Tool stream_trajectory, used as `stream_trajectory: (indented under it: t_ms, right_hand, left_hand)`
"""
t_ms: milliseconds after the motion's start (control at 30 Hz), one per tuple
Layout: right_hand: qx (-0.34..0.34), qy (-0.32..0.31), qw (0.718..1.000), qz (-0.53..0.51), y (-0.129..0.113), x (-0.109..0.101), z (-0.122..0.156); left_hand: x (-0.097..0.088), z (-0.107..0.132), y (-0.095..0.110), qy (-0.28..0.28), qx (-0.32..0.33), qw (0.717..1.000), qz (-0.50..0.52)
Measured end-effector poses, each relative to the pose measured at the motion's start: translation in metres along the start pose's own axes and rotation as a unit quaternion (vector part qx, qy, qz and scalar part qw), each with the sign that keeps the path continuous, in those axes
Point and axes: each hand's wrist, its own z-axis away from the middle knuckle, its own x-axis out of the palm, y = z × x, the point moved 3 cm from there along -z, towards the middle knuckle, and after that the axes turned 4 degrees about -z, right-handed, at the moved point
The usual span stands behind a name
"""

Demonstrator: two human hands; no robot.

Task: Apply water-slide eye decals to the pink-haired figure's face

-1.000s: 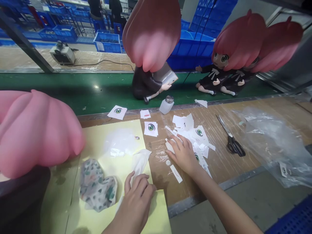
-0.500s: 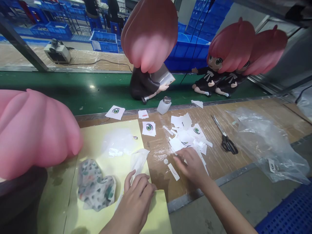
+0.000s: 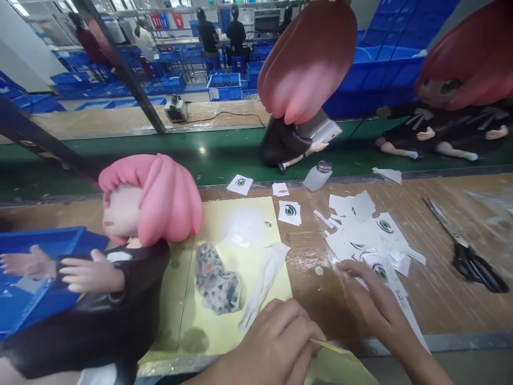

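Counter's near edge now: right hand [image 3: 374, 305] slid back off paper cutouts [image 3: 366, 240], flat, empty; left hand [image 3: 276, 345] pinching yellow sheet [image 3: 240, 267], lifting corner.

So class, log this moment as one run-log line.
left hand: on yellow sheet edge | right hand: on paper cutouts | scissors: untouched

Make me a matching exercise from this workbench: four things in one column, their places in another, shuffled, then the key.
Things
1. black-handled metal scissors
2. small translucent plastic bottle with a metal cap
3. crumpled patterned cloth
4. pink-haired doll with a blank face

Places
A. on the yellow sheet
B. at the bench's far edge, beside the green belt
C. far right on the wooden bench
D. left, its arms over a blue plastic bin

Pairs: 1-C, 2-B, 3-A, 4-D
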Motion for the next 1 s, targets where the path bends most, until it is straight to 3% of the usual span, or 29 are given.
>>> stream_trajectory:
  t_ms: [67, 133, 233, 333, 433, 533, 700, 767, 867, 1000]
  right_hand:
    - [0.059, -0.114, 0.976, -0.174, -0.024, -0.006, 0.022]
    - [0.137, -0.188, 0.928, -0.292, -0.043, -0.01, 0.04]
    - [0.224, -0.166, 0.887, -0.367, -0.049, -0.007, 0.044]
    - [0.261, -0.102, 0.866, -0.414, -0.032, 0.012, 0.024]
    - [0.292, -0.02, 0.866, -0.406, -0.01, 0.031, 0.003]
    - [0.3, 0.064, 0.871, -0.384, -0.002, 0.028, -0.001]
    - [0.293, 0.038, 0.893, -0.339, -0.013, 0.006, 0.026]
    - [0.283, 0.037, 0.909, -0.302, -0.01, 0.006, 0.036]
    - [0.271, 0.072, 0.932, -0.23, 0.005, 0.021, 0.038]
    - [0.25, 0.136, 0.955, -0.087, 0.02, 0.047, 0.03]
  left_hand:
    - [-0.008, -0.002, 0.003, -0.002, -0.035, 0.999, 0.039]
    - [-0.014, -0.004, 0.006, -0.032, -0.066, 0.995, 0.064]
    - [-0.019, -0.005, 0.009, -0.076, -0.085, 0.991, 0.072]
    - [-0.019, -0.001, 0.01, -0.057, -0.047, 0.994, 0.079]
    - [-0.008, 0.002, 0.005, -0.066, -0.04, 0.994, 0.076]
    - [0.011, -0.008, -0.009, -0.066, -0.064, 0.995, 0.037]
    - [0.046, -0.054, -0.034, -0.025, -0.048, 0.997, -0.06]
    - [0.051, -0.066, -0.041, -0.005, -0.05, 0.994, -0.093]
    - [0.037, -0.059, -0.04, 0.038, -0.054, 0.99, -0.124]
    - [-0.002, -0.003, -0.011, 0.047, 0.019, 0.997, -0.066]
